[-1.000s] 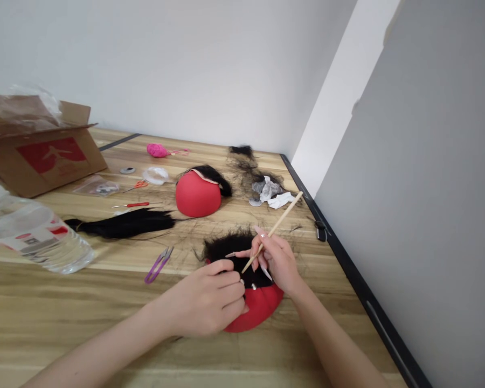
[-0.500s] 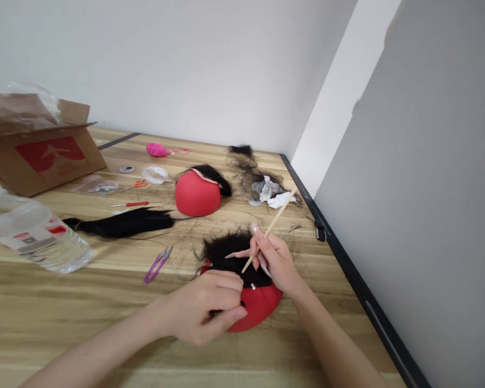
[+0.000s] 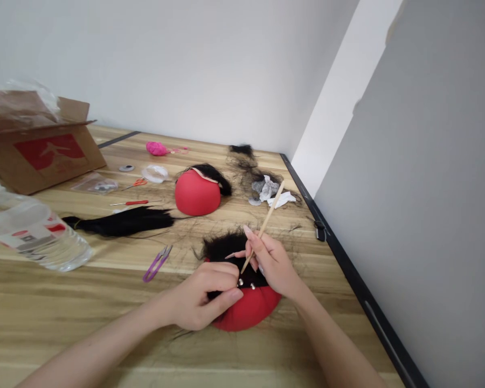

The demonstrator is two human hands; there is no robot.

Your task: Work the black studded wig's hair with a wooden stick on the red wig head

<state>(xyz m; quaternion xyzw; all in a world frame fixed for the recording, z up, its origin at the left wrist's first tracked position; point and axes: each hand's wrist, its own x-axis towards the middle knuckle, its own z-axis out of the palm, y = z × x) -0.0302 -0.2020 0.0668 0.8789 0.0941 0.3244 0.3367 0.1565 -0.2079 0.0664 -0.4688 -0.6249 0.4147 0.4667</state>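
Observation:
A red dome (image 3: 246,312) lies on the wooden table in front of me, with black hair (image 3: 224,247) spread over its far side. Two small shiny pins (image 3: 253,286) show along the edge between hair and red surface. My right hand (image 3: 272,264) is closed on a thin wooden stick (image 3: 269,215), whose lower tip points down at the hair near the pins. My left hand (image 3: 206,293) rests at the dome's left side, fingers curled and pressed together; whatever they hold is too small or hidden to name.
A second red dome (image 3: 197,195) with black hair stands farther back. Purple snips (image 3: 157,264), a black hair bundle (image 3: 125,222), a water bottle (image 3: 36,231) and a cardboard box (image 3: 44,156) are at left. Crumpled tissue (image 3: 281,200) and loose hair lie at back right.
My left hand has shifted slightly left and up, uncovering a pin and more of the red dome. The stick has become more upright, its top end moving left with my right hand's fingers.

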